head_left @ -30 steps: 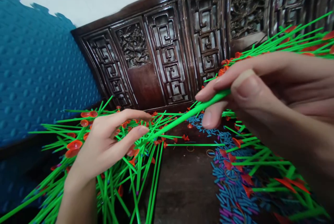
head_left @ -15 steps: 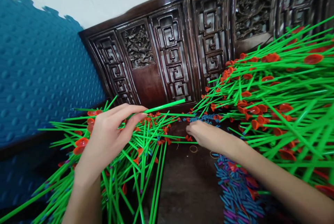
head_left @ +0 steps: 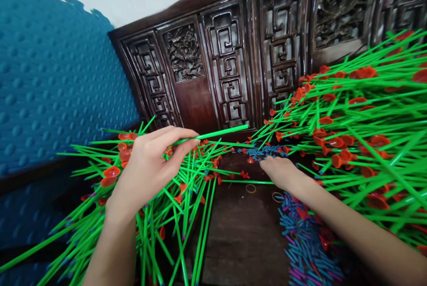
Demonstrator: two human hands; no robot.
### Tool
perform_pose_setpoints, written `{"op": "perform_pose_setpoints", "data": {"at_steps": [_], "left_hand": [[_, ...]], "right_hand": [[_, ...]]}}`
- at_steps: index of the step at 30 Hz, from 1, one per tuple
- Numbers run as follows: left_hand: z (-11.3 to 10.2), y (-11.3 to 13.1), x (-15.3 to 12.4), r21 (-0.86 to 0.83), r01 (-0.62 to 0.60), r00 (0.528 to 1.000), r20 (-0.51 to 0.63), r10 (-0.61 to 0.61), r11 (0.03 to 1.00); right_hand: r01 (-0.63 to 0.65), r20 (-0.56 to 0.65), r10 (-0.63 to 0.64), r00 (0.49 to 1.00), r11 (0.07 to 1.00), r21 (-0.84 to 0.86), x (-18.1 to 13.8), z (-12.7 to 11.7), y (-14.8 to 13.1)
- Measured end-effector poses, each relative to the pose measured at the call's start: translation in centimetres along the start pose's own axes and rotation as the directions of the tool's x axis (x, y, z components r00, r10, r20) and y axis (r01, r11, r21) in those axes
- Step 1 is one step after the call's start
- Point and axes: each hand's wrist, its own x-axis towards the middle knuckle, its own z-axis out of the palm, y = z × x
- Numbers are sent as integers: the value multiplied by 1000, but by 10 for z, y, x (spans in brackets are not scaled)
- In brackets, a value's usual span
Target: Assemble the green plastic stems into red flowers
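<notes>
Between thumb and fingers, my left hand (head_left: 155, 157) pinches a green plastic stick (head_left: 225, 132), whose free end points right. Beneath that hand lies a loose pile of green sticks (head_left: 190, 175), many with red cup-shaped ends (head_left: 111, 171). My right hand (head_left: 275, 168) is closed at the near side of a scatter of small blue pieces (head_left: 263, 150); its fingertips are mostly hidden, so what they hold, if anything, does not show. A larger heap of blue and purple pieces (head_left: 307, 246) lies below my right forearm.
A big stack of green sticks with red cups (head_left: 373, 130) fills the right side. Behind stands a dark carved wooden backrest (head_left: 196, 103). A blue studded foam mat (head_left: 60, 81) leans at left. Rubber bands (head_left: 251, 188) lie on the dark wooden surface (head_left: 240, 237).
The whole view has shifted, so most things appear further right. My right hand has moved slightly right and away from the left one. The left hand keeps its pinch on the stick.
</notes>
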Motion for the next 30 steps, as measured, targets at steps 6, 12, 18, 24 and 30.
{"op": "perform_pose_setpoints", "data": {"at_steps": [6,12,18,24,30], "left_hand": [[2,0,0,4,-2,1000,7,2,1000],[2,0,0,5,4,1000,10,-4,1000],[2,-1,-2,-16,-11,1000,16,11,1000],[2,-3,-2,-11,-17,1000,9,17,1000],[3,-2,-1,11,-12,1000,-9,12,1000]], "right_hand": [[-41,51,43,998,999,-36,-2,1,-3],[-35,67,38,997,999,-37,0,2,-6],[63,12,-63,998,998,3,-3,-3,-2],[269,-249,-231,941,954,132,-20,-40,5],[627,-834,-89,545,703,335,-61,-80,8]]}}
